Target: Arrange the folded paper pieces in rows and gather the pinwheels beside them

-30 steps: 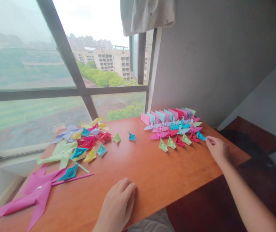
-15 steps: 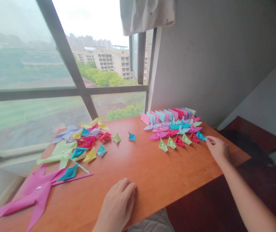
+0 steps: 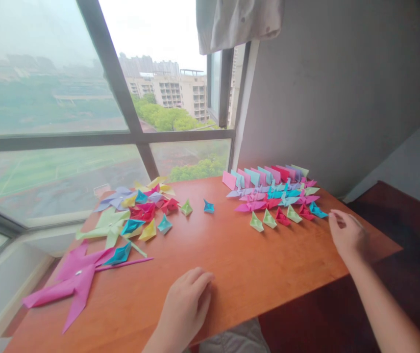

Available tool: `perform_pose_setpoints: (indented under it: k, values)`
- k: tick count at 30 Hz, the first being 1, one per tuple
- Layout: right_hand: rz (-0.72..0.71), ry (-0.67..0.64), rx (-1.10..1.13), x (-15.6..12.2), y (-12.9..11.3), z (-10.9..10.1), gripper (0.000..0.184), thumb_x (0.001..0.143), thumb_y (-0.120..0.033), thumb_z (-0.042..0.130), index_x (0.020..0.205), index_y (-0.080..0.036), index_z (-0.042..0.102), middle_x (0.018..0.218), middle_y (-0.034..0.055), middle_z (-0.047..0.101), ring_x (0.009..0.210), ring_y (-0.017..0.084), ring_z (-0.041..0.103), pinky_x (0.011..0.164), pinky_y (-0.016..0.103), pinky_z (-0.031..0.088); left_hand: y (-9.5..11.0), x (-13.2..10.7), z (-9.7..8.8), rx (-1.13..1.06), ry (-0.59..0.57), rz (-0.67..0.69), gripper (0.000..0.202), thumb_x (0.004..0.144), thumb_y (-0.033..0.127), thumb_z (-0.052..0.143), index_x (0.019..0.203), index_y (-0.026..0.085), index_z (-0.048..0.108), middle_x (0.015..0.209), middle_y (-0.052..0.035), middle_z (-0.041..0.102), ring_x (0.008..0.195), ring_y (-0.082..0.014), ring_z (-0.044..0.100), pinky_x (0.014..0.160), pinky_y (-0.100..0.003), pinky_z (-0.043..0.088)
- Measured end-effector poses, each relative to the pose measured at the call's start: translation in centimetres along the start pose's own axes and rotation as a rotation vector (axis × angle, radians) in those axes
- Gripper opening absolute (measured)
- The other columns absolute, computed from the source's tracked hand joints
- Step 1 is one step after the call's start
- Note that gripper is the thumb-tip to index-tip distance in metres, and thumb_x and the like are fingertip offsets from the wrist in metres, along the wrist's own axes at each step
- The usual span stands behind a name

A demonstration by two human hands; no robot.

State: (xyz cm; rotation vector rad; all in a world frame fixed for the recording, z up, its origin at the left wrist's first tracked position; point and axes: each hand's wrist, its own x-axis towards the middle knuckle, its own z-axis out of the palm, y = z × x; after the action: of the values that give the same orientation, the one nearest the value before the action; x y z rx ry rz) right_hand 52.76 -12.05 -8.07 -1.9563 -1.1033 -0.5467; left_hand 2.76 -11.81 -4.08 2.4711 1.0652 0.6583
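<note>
My right hand (image 3: 348, 235) is just to the right of a blue paper boat (image 3: 318, 210), apart from it, with thumb and forefinger a little parted and nothing between them. That boat stands at the right end of a front row with red and green paper boats (image 3: 257, 222). My left hand (image 3: 185, 305) rests near the front edge of the wooden table (image 3: 232, 264), fingers loosely curled in, with nothing seen in them. Ahead of it on the left, loose paper boats lie in a pile, among them a light blue boat (image 3: 164, 224) and a yellow boat (image 3: 148, 230).
Behind the boat row stand rows of paper cranes (image 3: 254, 206) and upright folded cards (image 3: 229, 180). A pink pinwheel (image 3: 79, 279) and a green pinwheel (image 3: 110, 225) lie at left. A blue boat (image 3: 209, 206) sits mid-table. The window (image 3: 136, 98) borders the far side.
My right hand has let go of the blue boat at the row's end and drawn back to the right. My left hand stays on the table. The whole view has shifted slightly.
</note>
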Motion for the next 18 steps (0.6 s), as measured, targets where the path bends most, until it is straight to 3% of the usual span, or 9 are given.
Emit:
perform_pose_setpoints:
  k: [5,11,15,18]
  values:
    - [-0.069,-0.079,0.136,-2.8,-7.7,-1.0,0.036,0.091,-0.046,0.05,0.098,-0.019,0.072,0.095,0.0113,0.073,0.074,0.022,0.067,0.071,0.034,0.051,-1.1,0.9,-2.0,-0.038,0.078,-0.09,0.023,0.092,0.014,0.043,0.1,0.023,0.062,0.091,-0.0037,0.067,0.077,-0.0165,0.066,0.067,-0.025,0.051]
    - [-0.194,-0.336,0.477,-7.9,-17.9,-1.1,0.023,0.091,-0.038,0.053,0.095,-0.022,0.07,0.096,0.0081,0.073,0.075,0.021,0.068,0.071,0.034,0.056,-5.2,2.8,-6.1,0.297,0.221,-0.332,0.021,0.093,0.024,0.046,0.104,0.021,0.063,0.097,-0.0046,0.07,0.08,-0.0196,0.067,0.063,-0.027,0.048]
    - [-0.214,-0.533,0.637,-10.8,-22.1,-1.0,0.019,0.094,-0.031,0.052,0.097,-0.022,0.069,0.092,0.0062,0.072,0.074,0.018,0.067,0.066,0.029,0.056,-6.9,4.0,-7.9,0.505,0.164,-0.439,0.023,0.093,0.026,0.047,0.107,0.019,0.064,0.099,-0.0073,0.07,0.084,-0.0226,0.068,0.063,-0.027,0.045]
    - [-0.214,-0.624,0.691,-12.2,-23.5,-0.9,0.019,0.094,-0.029,0.051,0.097,-0.021,0.068,0.092,0.0064,0.071,0.075,0.018,0.067,0.064,0.027,0.055,-7.5,4.7,-8.2,0.577,0.128,-0.446,0.024,0.093,0.024,0.046,0.109,0.018,0.064,0.1,-0.0087,0.069,0.087,-0.0235,0.067,0.066,-0.027,0.045]
